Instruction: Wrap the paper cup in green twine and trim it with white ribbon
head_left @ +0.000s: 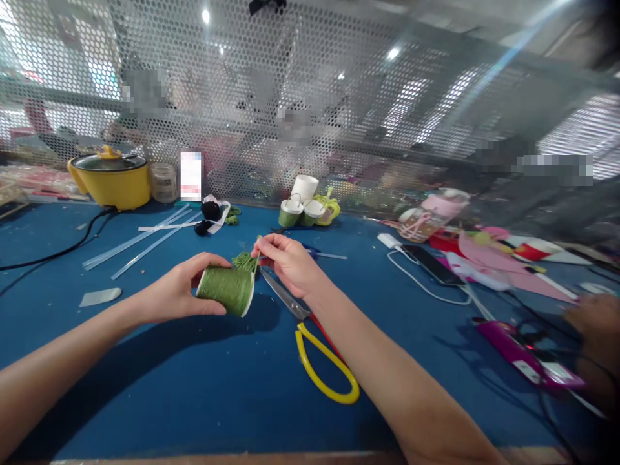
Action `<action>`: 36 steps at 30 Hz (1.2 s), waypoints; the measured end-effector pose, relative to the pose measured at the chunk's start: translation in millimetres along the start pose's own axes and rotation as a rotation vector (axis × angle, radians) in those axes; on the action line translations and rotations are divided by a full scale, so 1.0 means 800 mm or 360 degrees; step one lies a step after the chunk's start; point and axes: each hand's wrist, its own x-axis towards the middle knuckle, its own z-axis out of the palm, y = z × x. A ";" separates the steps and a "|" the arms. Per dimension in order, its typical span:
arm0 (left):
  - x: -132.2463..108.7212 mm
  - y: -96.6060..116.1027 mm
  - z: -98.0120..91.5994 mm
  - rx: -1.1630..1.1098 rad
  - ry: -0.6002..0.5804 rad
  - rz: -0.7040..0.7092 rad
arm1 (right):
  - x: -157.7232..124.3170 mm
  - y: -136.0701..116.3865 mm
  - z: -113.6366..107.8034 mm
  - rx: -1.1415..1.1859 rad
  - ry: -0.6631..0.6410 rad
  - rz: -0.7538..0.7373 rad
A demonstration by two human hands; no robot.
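Green fills two hands (175,290): one spool (226,289), one strand (256,261).

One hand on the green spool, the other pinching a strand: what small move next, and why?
Probably draw the right hand slightly away to lengthen the green strand: the left hand holds the green spool, and only a short piece shows between spool and pinch.
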 end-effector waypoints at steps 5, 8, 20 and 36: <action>-0.003 -0.001 0.003 -0.0052 -0.0038 -0.0032 | 0.001 0.005 0.001 -0.0156 0.0058 -0.0090; -0.004 -0.003 0.003 0.0083 -0.0033 0.0078 | 0.000 0.006 0.002 -0.0261 0.0064 -0.0127; -0.005 -0.004 0.000 0.0488 0.0097 0.0551 | -0.008 0.006 0.005 -0.0475 0.0001 -0.0124; -0.007 -0.003 0.003 0.0516 0.0171 0.0624 | -0.008 0.013 0.005 -0.0476 -0.0034 -0.0079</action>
